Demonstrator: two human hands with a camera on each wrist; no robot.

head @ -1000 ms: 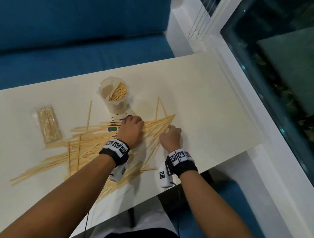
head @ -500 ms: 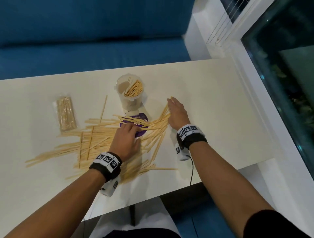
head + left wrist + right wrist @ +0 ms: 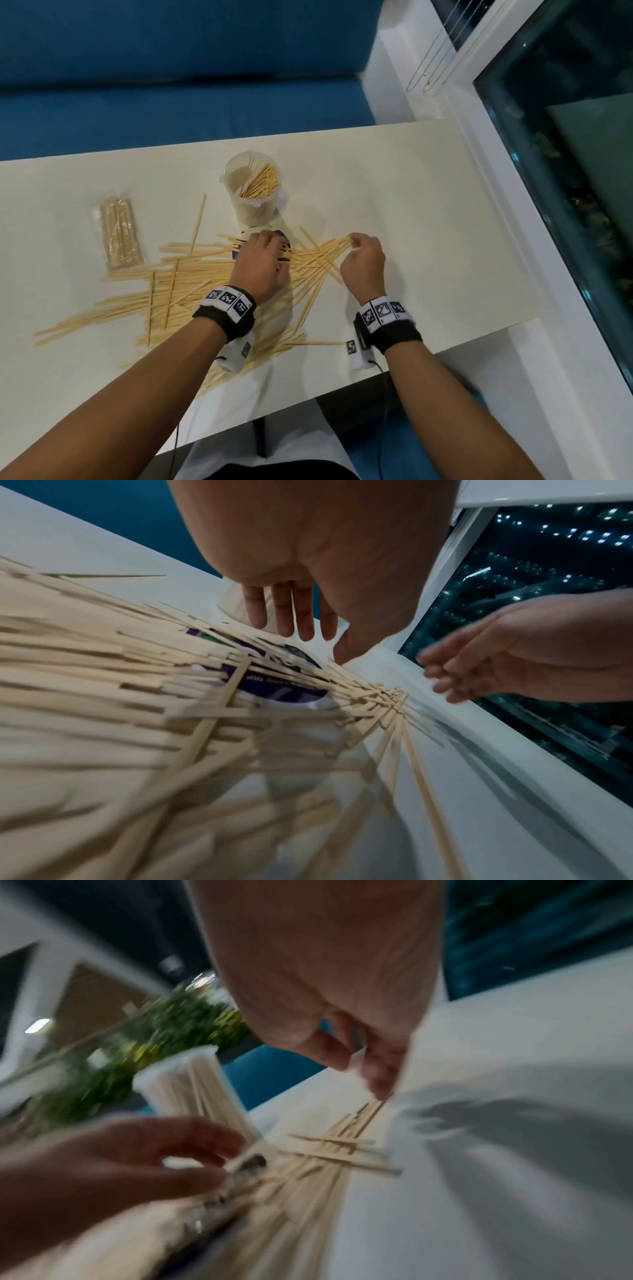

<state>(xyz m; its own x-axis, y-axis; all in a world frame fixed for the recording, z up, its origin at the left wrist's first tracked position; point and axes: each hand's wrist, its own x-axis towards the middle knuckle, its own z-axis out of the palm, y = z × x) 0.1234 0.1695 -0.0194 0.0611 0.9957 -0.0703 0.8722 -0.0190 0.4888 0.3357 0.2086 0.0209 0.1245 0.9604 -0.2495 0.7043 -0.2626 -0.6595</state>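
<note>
Several long wooden sticks [image 3: 178, 284] lie scattered in a fan across the white table [image 3: 428, 212]. A clear plastic cup [image 3: 251, 192] holding more sticks stands upright behind them. My left hand [image 3: 270, 240] hovers over the pile by a purple round lid [image 3: 283, 237]. In the left wrist view its fingers [image 3: 301, 620] hang straight over the lid [image 3: 281, 691] and hold nothing. My right hand [image 3: 354, 241] pinches the right ends of a few sticks. In the blurred right wrist view its fingertips [image 3: 377, 1088] meet at those stick ends [image 3: 369, 1110], beside the cup [image 3: 195, 1091].
A sealed clear packet of sticks [image 3: 120, 233] lies at the left of the table. A blue sofa [image 3: 171, 85] runs behind the table. A white window frame [image 3: 496, 205] and dark glass border the right side. The table's front edge is close to my wrists.
My right hand lay flat against the stick ends half a second ago; now its fingers curl and pinch them. My left hand has shifted forward to the purple lid.
</note>
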